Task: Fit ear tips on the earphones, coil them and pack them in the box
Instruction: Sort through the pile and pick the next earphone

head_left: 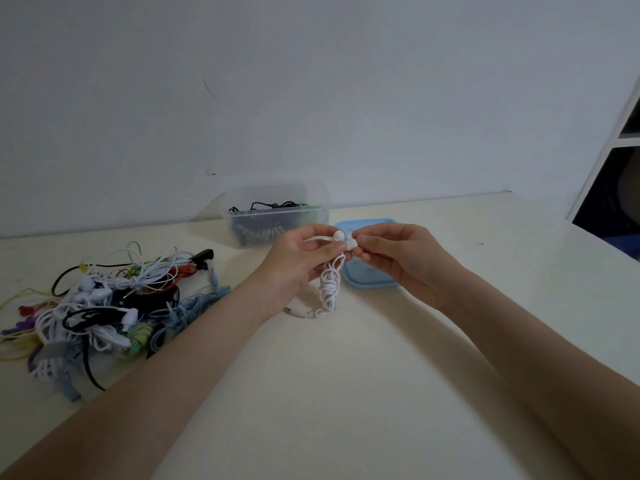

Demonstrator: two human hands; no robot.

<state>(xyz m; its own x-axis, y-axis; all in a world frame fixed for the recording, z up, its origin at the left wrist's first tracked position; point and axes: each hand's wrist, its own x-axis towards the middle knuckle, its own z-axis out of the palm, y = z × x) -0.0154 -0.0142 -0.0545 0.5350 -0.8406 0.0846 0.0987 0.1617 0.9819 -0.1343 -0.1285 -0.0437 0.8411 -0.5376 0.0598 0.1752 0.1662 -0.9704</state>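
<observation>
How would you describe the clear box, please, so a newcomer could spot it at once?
Look to the far edge of the table, against the wall. The clear box stands there, just left of the blue lid. Unlike the loose earphone pile at the left, it is a translucent open tub holding dark cables.

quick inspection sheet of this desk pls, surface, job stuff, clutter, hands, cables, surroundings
surface: pale table, faint marks, bare in the near middle
job's things: white earphones held above the table, cable bunched and hanging, plug end lying on the table; clear box at the back, dark earphones inside; blue lid flat behind the hands
clutter: pile of tangled earphones at the left, many colours
hands: left hand grips the white earphones; right hand pinches a white ear tip against one earbud
cables: those of the pile and the held pair only
surroundings: plain wall behind; white shelf unit at right
</observation>
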